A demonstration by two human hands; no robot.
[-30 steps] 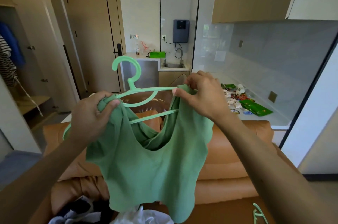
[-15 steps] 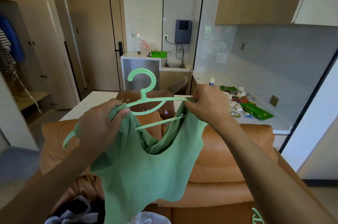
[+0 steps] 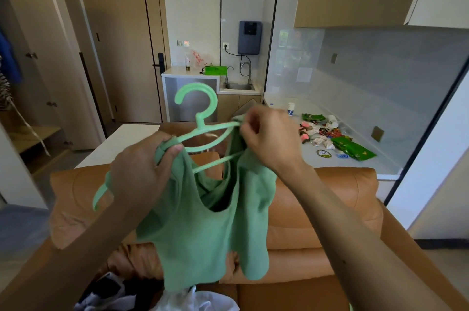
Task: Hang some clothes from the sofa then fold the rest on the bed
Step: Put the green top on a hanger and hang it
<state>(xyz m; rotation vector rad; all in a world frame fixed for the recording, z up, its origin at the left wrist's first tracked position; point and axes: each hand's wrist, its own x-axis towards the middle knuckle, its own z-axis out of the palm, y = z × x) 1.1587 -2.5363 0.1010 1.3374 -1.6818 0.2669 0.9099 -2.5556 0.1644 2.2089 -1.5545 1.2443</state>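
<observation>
The tan leather sofa (image 3: 330,196) fills the lower half of the view, from eight o'clock round to four. In front of it, at the centre and held up in the air, hangs the green sleeveless top (image 3: 203,229). Its hem drops toward six o'clock, where a heap of other clothes (image 3: 106,293) shows at the bottom edge. The green plastic hanger (image 3: 214,104) sits partly inside the top's neck, with its hook up at twelve o'clock of the garment. Its left tip pokes out at about eight o'clock, beside the left wrist.

The left hand (image 3: 142,173), at ten o'clock of the top, has its fingers curled round the left shoulder strap and the hanger arm together, thumb pressed on the cloth. The right hand (image 3: 274,138), at one o'clock, pinches the right strap between thumb and fingertips at the hanger's other end.

The top looks light, thin and limp, and would likely sag and slide off a smooth plastic arm. I judge the straps the places to hold, stretching each over a hanger end. The hanger looks stiff and best carried by its hook.
</observation>
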